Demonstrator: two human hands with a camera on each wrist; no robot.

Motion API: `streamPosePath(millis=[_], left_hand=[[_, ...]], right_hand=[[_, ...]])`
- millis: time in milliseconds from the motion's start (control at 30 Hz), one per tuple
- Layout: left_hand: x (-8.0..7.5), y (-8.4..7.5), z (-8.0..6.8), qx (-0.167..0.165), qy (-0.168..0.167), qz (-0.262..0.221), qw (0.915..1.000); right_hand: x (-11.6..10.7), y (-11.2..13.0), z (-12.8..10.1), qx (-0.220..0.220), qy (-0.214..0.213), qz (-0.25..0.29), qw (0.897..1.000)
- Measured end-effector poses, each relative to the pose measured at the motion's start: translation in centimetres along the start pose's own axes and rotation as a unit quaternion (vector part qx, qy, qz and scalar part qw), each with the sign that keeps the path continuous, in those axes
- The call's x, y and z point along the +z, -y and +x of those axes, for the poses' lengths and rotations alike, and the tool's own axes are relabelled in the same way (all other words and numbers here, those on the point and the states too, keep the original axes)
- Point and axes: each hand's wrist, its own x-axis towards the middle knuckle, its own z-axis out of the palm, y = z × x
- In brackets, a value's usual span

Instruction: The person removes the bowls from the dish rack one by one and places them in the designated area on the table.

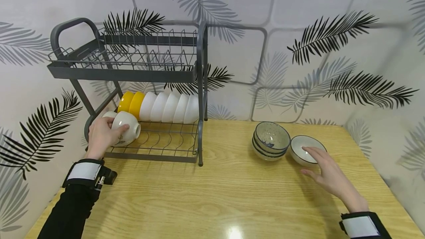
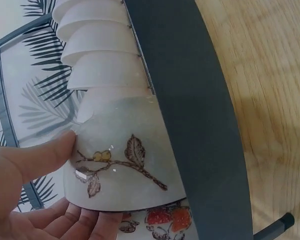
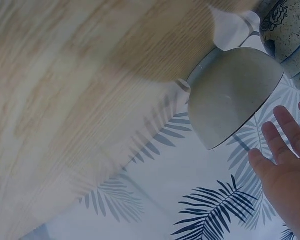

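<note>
White glazed ceramic, painted with a leafy sprig, fills the lower left of the left wrist view: the painted bowl (image 2: 122, 160) lies on its side at the front left of the dish rack (image 1: 156, 73) lower shelf, gripped by the left hand (image 1: 101, 135), thumb and fingers curled round it. Behind it a row of yellow and white bowls (image 1: 159, 107) leans on edge. At centre right of the head view, the right hand (image 1: 327, 174) reaches with straight, spread fingers over the grey bowl (image 1: 303, 149), just beside a stack of speckled bowls (image 1: 270, 141) on the wooden table (image 1: 232, 194).
</note>
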Motion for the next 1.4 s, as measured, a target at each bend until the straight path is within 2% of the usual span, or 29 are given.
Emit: streamPosePath(millis=[167, 300, 433, 633, 833, 967, 1067, 1233, 1400], left_hand=[[-0.1, 0.3, 0.3, -0.001, -0.005, 0.001, 1.0000], [0.0, 0.4, 0.4, -0.012, 0.006, -0.010, 0.9999], [0.1, 0.6, 0.4, -0.027, 0.015, -0.045, 0.9985], [0.5, 0.8, 0.3, -0.034, 0.010, -0.098, 0.9946], [0.8, 0.7, -0.2, -0.038, 0.037, -0.155, 0.9864], [0.9, 0.4, -0.9, -0.022, 0.043, -0.167, 0.9848], [1.0, -0.1, -1.5, -0.004, 0.033, -0.165, 0.9858], [1.1, -1.3, -2.5, 0.046, 0.007, -0.156, 0.9866], [1.3, -2.2, -3.5, 0.098, -0.006, -0.148, 0.9840]], right_hand=[[0.0, 0.2, 0.0, -0.005, -0.002, -0.002, 1.000], [-0.1, 0.3, 0.0, -0.006, -0.003, -0.002, 1.000], [-0.1, 0.5, 0.0, -0.005, -0.003, 0.000, 1.000], [-0.1, 0.5, -0.1, 0.006, 0.007, 0.002, 1.000], [-0.1, 0.4, -0.1, 0.009, 0.005, 0.010, 1.000], [-0.2, 0.6, -0.1, 0.014, 0.004, 0.026, 1.000], [-0.4, 1.0, 0.0, 0.029, 0.013, 0.043, 0.999], [-0.7, 1.7, 0.2, 0.053, 0.022, 0.077, 0.995], [-0.8, 2.4, 0.4, 0.054, 0.013, 0.095, 0.994]])
